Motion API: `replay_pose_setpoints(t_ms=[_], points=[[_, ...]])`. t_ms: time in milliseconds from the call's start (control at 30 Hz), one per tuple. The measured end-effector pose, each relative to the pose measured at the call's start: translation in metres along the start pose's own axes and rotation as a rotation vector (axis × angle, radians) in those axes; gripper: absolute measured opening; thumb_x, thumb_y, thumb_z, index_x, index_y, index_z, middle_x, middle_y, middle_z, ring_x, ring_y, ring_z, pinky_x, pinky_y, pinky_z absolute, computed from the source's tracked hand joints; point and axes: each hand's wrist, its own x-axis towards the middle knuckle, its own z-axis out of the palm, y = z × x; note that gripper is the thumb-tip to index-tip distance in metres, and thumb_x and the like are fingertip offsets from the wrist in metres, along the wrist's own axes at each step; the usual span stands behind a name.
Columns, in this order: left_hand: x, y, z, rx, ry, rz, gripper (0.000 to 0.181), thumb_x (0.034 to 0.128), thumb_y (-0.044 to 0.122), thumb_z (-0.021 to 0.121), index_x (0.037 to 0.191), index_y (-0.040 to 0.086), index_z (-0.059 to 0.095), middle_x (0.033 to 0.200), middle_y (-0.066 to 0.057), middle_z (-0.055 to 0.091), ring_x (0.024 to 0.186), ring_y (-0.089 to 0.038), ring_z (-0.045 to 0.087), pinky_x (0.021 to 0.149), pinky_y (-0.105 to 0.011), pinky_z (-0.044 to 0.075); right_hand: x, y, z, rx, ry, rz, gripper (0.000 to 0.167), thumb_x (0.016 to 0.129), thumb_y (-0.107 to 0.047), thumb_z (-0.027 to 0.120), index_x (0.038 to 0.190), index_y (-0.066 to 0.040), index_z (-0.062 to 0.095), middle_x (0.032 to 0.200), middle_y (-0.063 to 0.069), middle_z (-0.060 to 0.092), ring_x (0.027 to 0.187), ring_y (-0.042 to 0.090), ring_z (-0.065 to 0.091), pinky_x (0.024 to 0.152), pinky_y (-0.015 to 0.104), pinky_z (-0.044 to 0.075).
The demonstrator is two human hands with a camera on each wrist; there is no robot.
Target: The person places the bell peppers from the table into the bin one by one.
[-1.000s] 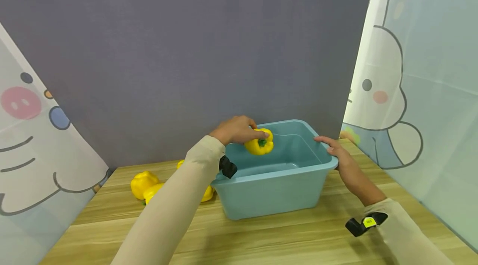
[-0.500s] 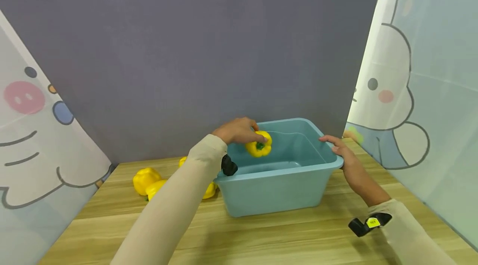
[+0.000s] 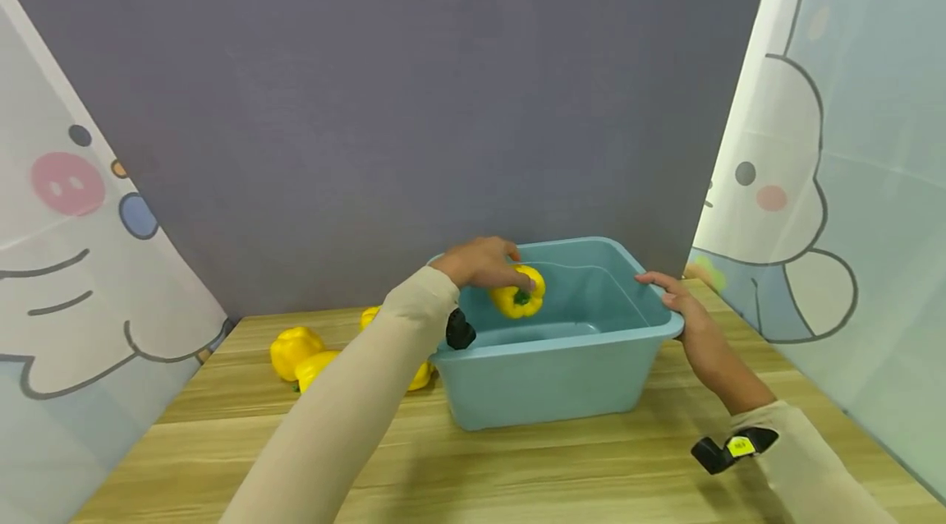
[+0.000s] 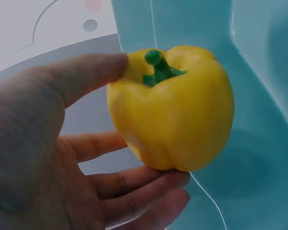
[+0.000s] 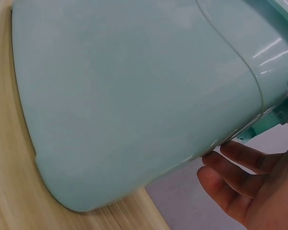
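- Left hand (image 3: 484,261) grasps a pepper (image 4: 182,120), thumb beside its stem; right hand (image 3: 693,325) holds the tub (image 3: 554,388) by its right rim.
- The pepper is at the tub's mouth, towards the left, apparently off the bottom; the step looks like putting it in.
- Next move likely calls for lowering, then letting go.
- Other peppers (image 3: 294,351) lie left of the tub on the wood-grain worktop (image 3: 517,479).
- Grey curtain (image 3: 443,97) behind; cartoon sheets (image 3: 783,171) either side.

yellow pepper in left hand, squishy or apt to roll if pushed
The yellow pepper is probably fairly firm: no dent shows where the left hand grips it. Its smooth skin may be slightly slippery, and its rounded, lobed sides suggest a wobbly roll.
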Motion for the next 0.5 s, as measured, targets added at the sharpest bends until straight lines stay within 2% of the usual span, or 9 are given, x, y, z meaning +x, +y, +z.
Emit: replay_pose_setpoints(t_ms=[100, 167, 300, 367, 500], points=[[0.0, -0.001, -0.001, -0.056, 0.019, 0.039, 0.06, 0.0968, 0.053, 0.059, 0.144, 0.016, 0.054, 0.153, -0.004, 0.044, 0.129, -0.023, 0.048, 0.101, -0.047, 0.042, -0.001, 0.0, 0.0, 0.002, -0.005, 0.0, 0.044, 0.109, -0.028, 0.022, 0.144, -0.013, 0.044, 0.133, 0.018, 0.043, 0.098, 0.017, 0.058, 0.074, 0.034, 0.05], [-0.002, 0.001, -0.004, -0.112, 0.015, 0.083, 0.053, 0.0996, 0.049, 0.057, 0.142, 0.016, 0.056, 0.152, -0.004, 0.044, 0.13, -0.024, 0.049, 0.099, -0.045, 0.046, -0.001, 0.0, 0.0, 0.004, -0.007, 0.0, 0.044, 0.109, -0.028, 0.022, 0.144, -0.014, 0.044, 0.132, 0.018, 0.043, 0.098, 0.018, 0.058, 0.074, 0.034, 0.05], [-0.013, 0.008, -0.013, -0.218, -0.048, 0.134, 0.043, 0.1, 0.046, 0.058, 0.135, 0.021, 0.06, 0.143, 0.0, 0.052, 0.111, -0.019, 0.063, 0.088, -0.037, 0.051, -0.001, -0.002, 0.002, 0.007, -0.008, -0.008, 0.043, 0.109, -0.027, 0.022, 0.142, -0.014, 0.044, 0.13, 0.017, 0.043, 0.096, 0.019, 0.058, 0.073, 0.033, 0.05], [-0.018, 0.014, -0.016, -0.223, -0.073, 0.148, 0.04, 0.0995, 0.046, 0.059, 0.132, 0.023, 0.061, 0.141, 0.001, 0.053, 0.1, -0.016, 0.066, 0.086, -0.036, 0.052, -0.001, -0.003, 0.003, 0.004, -0.003, -0.011, 0.042, 0.109, -0.027, 0.022, 0.141, -0.014, 0.045, 0.127, 0.017, 0.044, 0.094, 0.02, 0.059, 0.072, 0.033, 0.05], [-0.026, 0.024, -0.02, -0.131, -0.084, 0.173, 0.041, 0.0988, 0.05, 0.058, 0.13, 0.025, 0.062, 0.148, 0.003, 0.048, 0.091, -0.011, 0.066, 0.088, -0.036, 0.05, -0.002, -0.003, 0.004, -0.008, 0.003, -0.019, 0.042, 0.109, -0.027, 0.022, 0.141, -0.012, 0.044, 0.128, 0.017, 0.043, 0.094, 0.019, 0.058, 0.071, 0.033, 0.05]])
